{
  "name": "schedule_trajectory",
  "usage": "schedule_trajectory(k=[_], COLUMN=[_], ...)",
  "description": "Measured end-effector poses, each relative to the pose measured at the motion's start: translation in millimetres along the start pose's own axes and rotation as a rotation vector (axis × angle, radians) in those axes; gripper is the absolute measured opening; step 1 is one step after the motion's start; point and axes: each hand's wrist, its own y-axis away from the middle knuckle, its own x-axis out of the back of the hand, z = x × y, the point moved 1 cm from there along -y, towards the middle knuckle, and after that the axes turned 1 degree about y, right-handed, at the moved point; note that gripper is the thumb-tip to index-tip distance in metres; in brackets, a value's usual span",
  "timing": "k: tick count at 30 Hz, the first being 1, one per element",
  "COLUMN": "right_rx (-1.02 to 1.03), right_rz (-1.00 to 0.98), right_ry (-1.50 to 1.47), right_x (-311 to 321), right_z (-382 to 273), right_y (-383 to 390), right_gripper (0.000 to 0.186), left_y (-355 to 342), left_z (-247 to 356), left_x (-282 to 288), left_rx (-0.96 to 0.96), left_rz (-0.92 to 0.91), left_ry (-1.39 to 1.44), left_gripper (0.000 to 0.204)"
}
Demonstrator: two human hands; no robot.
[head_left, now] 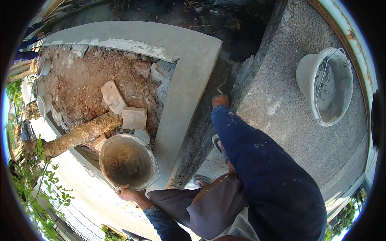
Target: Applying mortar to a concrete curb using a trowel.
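My left hand (128, 193) is closed on the near rim of a mortar-stained bucket (154, 170), tilted so its mouth faces me. Only a dirty coating shows on the bucket's inner walls. My right hand (220, 101) reaches far forward into the shaded gap beside the smooth grey cement ledge (177, 108). Its fingers are closed round what looks like a trowel (220, 86), whose thin metal part shows just past the fist; the rest blurs into shadow.
Another bucket (303, 76) with grey mortar residue stands on the rough concrete slab (277, 104) at right. Brick pieces (134, 117) and a tree trunk (80, 134) lie within the ledge's soil bed (80, 88). Dark water (161, 14) is at the far side.
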Motion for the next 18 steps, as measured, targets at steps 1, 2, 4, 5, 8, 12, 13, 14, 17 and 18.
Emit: schedule_trajectory(k=[1,2,4,5,8,12,13,14,17,18], right_rx=[-0.017,-0.035,-0.064,-0.06,0.158,0.121,0.12,0.123,0.233,0.251], right_rz=[0.015,0.027,-0.177,-0.175,-0.241,-0.194,-0.156,-0.156,0.001,0.038], right_ry=[0.024,0.051,0.119,0.116,0.35,0.335,0.339,0.341,0.361,0.348], right_x=[-5.2,-7.9,-11.9,-13.9,-14.0,-11.0,-8.7,-8.7,-6.3,-4.7], right_z=[4.2,5.8,-11.9,-19.9,-19.8,-32.9,-32.4,-31.1,-28.4,-28.1], right_y=[-22.7,-41.2,-61.0,-84.1,-119.3,-108.2,-104.1,-97.9,-86.2,-84.3], right_gripper=[0.031,0.032,0.034,0.034,0.036,0.035,0.036,0.036,0.031,0.029], left_y=[-1.1,-5.7,-13.7,-13.6,-9.4,-9.0,-11.0,-14.6,-14.9,-13.9], left_z=[-6.3,-12.8,-15.1,-16.4,-20.3,-18.5,-19.7,-21.1,-22.8,-22.5], left_x=[0.4,2.9,17.1,16.2,17.6,27.8,32.6,38.7,42.1,41.6], left_rx=[0.002,-0.045,-0.101,-0.099,-0.091,-0.154,-0.153,-0.206,-0.248,-0.243], left_rz=[-0.002,-0.024,-0.027,-0.05,-0.072,-0.052,-0.049,-0.065,-0.082,-0.082], left_ry=[-0.004,0.003,-0.004,0.0,0.002,-0.005,-0.005,-0.112,-0.184,-0.153], left_gripper=[0.021,0.02,0.02,0.02,0.019,0.017,0.017,0.017,0.018,0.018])
